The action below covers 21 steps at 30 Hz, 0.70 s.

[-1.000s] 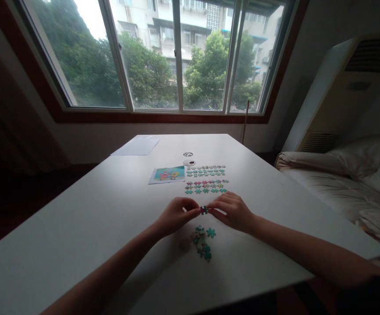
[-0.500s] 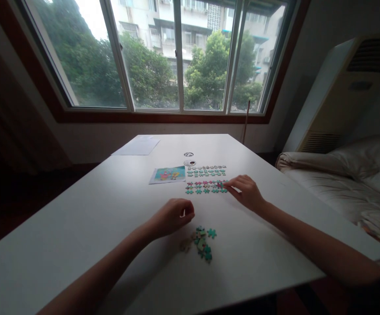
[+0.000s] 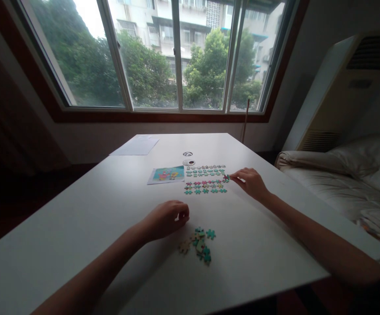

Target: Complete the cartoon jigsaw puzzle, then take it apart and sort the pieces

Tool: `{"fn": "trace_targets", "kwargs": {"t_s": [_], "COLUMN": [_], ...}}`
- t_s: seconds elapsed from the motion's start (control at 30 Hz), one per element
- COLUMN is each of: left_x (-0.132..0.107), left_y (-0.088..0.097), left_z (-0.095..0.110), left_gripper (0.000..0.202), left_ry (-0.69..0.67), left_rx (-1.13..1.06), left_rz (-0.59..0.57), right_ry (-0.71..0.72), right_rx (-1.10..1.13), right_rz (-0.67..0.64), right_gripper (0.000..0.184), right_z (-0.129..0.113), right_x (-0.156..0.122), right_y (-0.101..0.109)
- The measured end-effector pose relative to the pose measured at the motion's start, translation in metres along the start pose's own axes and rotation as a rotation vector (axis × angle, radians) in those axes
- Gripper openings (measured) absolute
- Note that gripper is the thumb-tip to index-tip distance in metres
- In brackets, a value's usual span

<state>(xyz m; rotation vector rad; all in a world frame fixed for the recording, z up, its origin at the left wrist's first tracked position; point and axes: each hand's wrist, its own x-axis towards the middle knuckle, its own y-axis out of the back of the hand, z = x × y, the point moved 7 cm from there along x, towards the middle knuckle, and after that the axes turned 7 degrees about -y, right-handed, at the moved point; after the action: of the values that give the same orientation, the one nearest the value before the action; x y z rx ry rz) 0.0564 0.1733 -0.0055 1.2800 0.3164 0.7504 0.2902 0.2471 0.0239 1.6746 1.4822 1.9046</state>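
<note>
My right hand [image 3: 249, 181] pinches a jigsaw puzzle piece [image 3: 226, 178], teal and dark pink, at the right end of the laid-out rows. Those rows of puzzle pieces [image 3: 205, 191] lie flat on the white table, mostly teal with some pink and yellow. My left hand [image 3: 167, 218] rests nearer to me with its fingers curled together; whether anything sits between the fingertips is hidden. Just right of and below it lies a loose pile of puzzle pieces [image 3: 200, 246], teal, green and tan, some overlapping. A colourful cartoon picture sheet [image 3: 167, 174] lies left of the rows.
Two small round items [image 3: 188, 162] lie behind the rows on the white table [image 3: 111, 192]. A white paper sheet [image 3: 135, 145] is at the far left corner. Right of the table stands a pale sofa [image 3: 334, 175]; a window [image 3: 153, 65] is beyond.
My right hand has moved the puzzle piece slightly away from me and to the right, off the nearer rows. My left hand has shifted a little left.
</note>
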Motion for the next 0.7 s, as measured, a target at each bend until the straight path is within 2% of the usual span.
{"fn": "trace_targets", "kwargs": {"t_s": [0.17,0.3,0.47,0.7], "left_x": [-0.001,-0.002,-0.003,-0.005], "left_y": [0.001,0.002,0.002,0.000], "left_z": [0.000,0.001,0.001,-0.001], "left_gripper": [0.010,0.010,0.010,0.011], "left_ry": [0.000,-0.001,-0.001,-0.008], "left_rx": [0.023,0.035,0.032,0.043], "left_rz": [-0.012,-0.017,-0.035,-0.045], "right_ry": [-0.203,-0.302,-0.324,-0.259], "right_rx": [0.028,0.049,0.038,0.124], "right_rz": [-0.172,-0.239,-0.234,-0.212], "right_gripper": [0.018,0.020,0.021,0.023], "right_z": [0.053,0.076,0.078,0.065], "right_x": [-0.002,-0.006,-0.007,-0.005], "right_y": [-0.034,-0.049,-0.050,-0.052]}}
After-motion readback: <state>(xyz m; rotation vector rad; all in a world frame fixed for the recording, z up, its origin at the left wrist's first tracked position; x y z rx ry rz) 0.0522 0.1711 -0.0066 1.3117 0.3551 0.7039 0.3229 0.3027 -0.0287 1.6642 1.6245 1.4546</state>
